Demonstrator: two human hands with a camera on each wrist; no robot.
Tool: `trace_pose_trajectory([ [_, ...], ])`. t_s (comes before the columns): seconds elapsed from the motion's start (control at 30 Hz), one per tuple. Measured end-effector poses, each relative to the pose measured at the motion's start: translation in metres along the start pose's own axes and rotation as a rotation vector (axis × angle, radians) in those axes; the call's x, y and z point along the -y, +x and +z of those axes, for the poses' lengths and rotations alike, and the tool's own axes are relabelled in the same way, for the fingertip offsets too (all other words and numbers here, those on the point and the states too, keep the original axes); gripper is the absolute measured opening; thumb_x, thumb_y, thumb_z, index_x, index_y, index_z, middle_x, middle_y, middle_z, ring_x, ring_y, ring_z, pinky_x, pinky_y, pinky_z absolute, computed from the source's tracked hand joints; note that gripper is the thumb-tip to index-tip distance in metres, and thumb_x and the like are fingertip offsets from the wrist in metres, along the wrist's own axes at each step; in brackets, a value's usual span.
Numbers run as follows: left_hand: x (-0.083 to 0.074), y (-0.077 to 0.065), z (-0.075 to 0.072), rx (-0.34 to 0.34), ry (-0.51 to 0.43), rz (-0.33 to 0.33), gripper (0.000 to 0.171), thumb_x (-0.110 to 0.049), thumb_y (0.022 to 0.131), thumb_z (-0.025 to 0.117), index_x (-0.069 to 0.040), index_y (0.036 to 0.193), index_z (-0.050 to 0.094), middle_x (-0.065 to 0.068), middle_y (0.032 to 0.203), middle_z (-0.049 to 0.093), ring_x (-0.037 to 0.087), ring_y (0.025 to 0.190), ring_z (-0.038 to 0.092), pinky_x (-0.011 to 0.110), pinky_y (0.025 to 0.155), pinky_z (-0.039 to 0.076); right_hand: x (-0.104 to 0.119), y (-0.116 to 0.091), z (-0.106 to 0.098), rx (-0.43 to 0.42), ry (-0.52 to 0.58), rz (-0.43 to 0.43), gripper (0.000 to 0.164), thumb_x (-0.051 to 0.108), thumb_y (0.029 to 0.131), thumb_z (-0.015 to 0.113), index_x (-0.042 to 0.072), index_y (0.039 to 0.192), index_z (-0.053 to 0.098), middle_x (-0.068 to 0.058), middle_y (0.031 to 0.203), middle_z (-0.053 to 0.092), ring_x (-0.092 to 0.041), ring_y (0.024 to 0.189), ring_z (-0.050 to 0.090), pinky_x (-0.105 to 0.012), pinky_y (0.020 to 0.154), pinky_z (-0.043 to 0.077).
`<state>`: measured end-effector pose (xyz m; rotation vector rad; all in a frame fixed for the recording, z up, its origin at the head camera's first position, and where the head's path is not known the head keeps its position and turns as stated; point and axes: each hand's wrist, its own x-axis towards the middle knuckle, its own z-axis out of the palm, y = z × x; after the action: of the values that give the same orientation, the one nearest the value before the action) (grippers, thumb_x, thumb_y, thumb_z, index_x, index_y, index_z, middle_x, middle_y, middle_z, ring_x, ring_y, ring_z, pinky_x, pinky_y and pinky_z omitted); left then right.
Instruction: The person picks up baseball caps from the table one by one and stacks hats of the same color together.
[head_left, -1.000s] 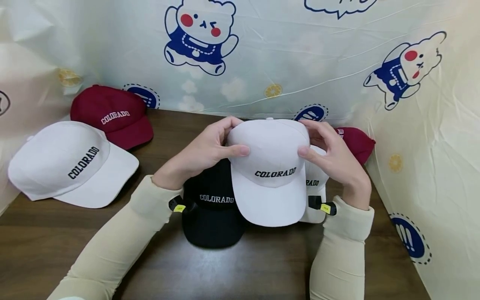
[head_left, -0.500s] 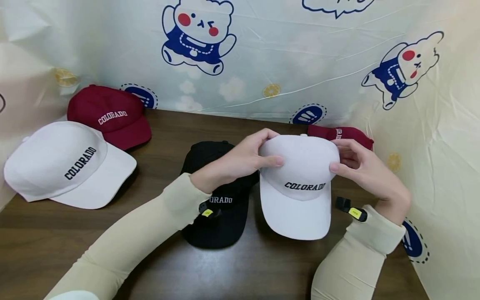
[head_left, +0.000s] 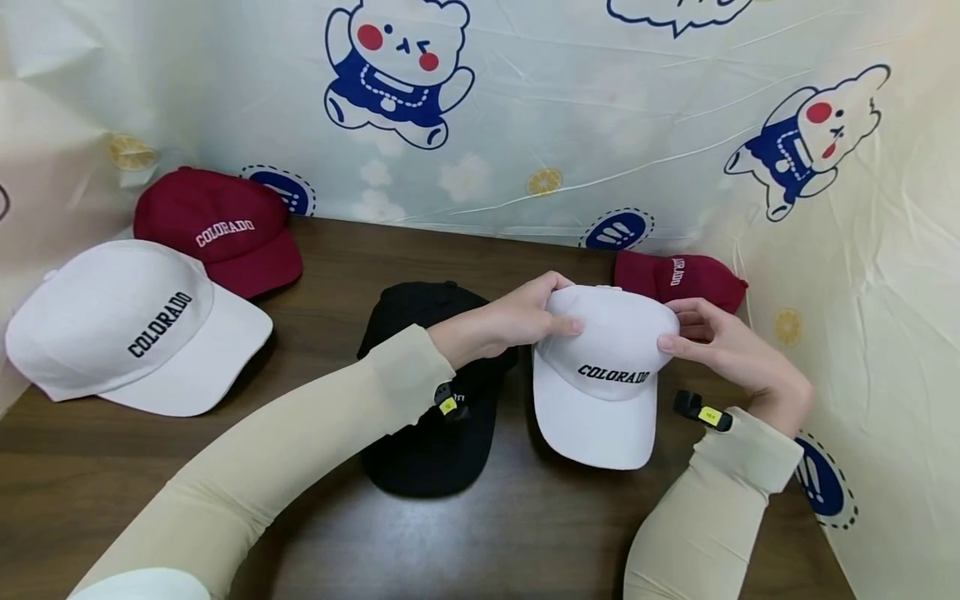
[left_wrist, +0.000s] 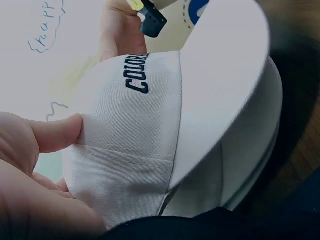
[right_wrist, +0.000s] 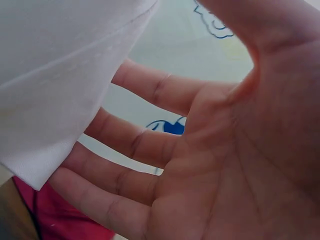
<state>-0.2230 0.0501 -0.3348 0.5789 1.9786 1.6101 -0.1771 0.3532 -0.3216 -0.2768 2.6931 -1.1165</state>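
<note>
Both hands hold a white baseball cap [head_left: 596, 342] marked COLORADO, its brim toward me. My left hand [head_left: 525, 318] pinches the left side of the crown, thumb in front and fingers behind. On the opposite side my right hand [head_left: 727, 354] grips the crown the same way, its fingers reaching behind the fabric in the right wrist view. Directly under the held cap, the left wrist view shows a second white cap [left_wrist: 252, 145], largely covered by it. A black cap [head_left: 431, 454] lies below my left forearm, its lettering mostly hidden.
At the left lies another white cap [head_left: 120, 325], partly in front of a maroon cap [head_left: 217, 229]. A second maroon cap [head_left: 697, 282] sits behind my right hand, close to the right wall. Patterned sheeting [head_left: 495, 108] encloses the back and sides of the wooden table [head_left: 420, 558].
Both hands have carried the white cap rightward from beside the black cap, then lowered it over the other white cap. More of the right maroon cap shows now.
</note>
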Motion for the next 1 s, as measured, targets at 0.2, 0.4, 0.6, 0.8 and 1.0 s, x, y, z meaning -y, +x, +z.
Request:
trace_pose_trajectory([
  [0.2,0.003,0.008,0.003,0.001,0.016,-0.032,0.036,-0.014,0.093,0.063,-0.013,0.121,0.04,0.005,0.121,0.047,0.021,0.104,0.052,0.039,0.089,0.048,-0.012,0.007,0.002,0.017,0.034,0.022,0.053,0.027,0.089,0.069,0.013,0.132,0.042,-0.011,0.122,0.053,-0.03,0.107,0.053,-0.036,0.082,0.052],
  [0.4,0.007,0.013,0.01,-0.075,0.17,-0.079,0.041,-0.019,0.093,0.063,-0.014,0.127,0.039,0.005,0.124,0.046,0.021,0.111,0.043,0.039,0.088,0.047,-0.019,0.01,0.004,0.038,0.025,0.04,0.057,0.03,0.088,0.07,0.012,0.132,0.04,-0.012,0.123,0.051,-0.031,0.108,0.05,-0.033,0.08,0.052],
  [0.6,0.011,0.016,0.017,-0.148,0.311,-0.104,0.052,-0.024,0.094,0.062,-0.017,0.137,0.033,0.006,0.131,0.036,0.022,0.115,0.028,0.04,0.088,0.044,-0.025,0.013,0.007,0.039,0.019,0.073,0.061,0.034,0.088,0.07,0.01,0.133,0.037,-0.014,0.123,0.049,-0.031,0.109,0.048,-0.036,0.081,0.052],
  [0.8,0.012,0.015,0.021,-0.153,0.38,-0.085,0.062,-0.018,0.092,0.064,-0.021,0.141,0.027,0.008,0.138,0.027,0.025,0.118,0.024,0.042,0.094,0.038,-0.022,0.016,0.009,0.027,0.006,0.085,0.067,0.038,0.087,0.07,0.009,0.135,0.034,-0.016,0.126,0.046,-0.033,0.111,0.046,-0.043,0.084,0.051],
  [1.0,0.013,0.01,0.023,-0.079,0.432,-0.075,0.068,-0.017,0.091,0.063,-0.02,0.147,0.023,0.008,0.149,0.013,0.025,0.129,0.012,0.045,0.104,0.028,-0.021,0.02,0.011,0.011,0.023,0.118,0.073,0.042,0.084,0.071,0.007,0.135,0.032,-0.016,0.126,0.045,-0.034,0.11,0.045,-0.043,0.084,0.051],
])
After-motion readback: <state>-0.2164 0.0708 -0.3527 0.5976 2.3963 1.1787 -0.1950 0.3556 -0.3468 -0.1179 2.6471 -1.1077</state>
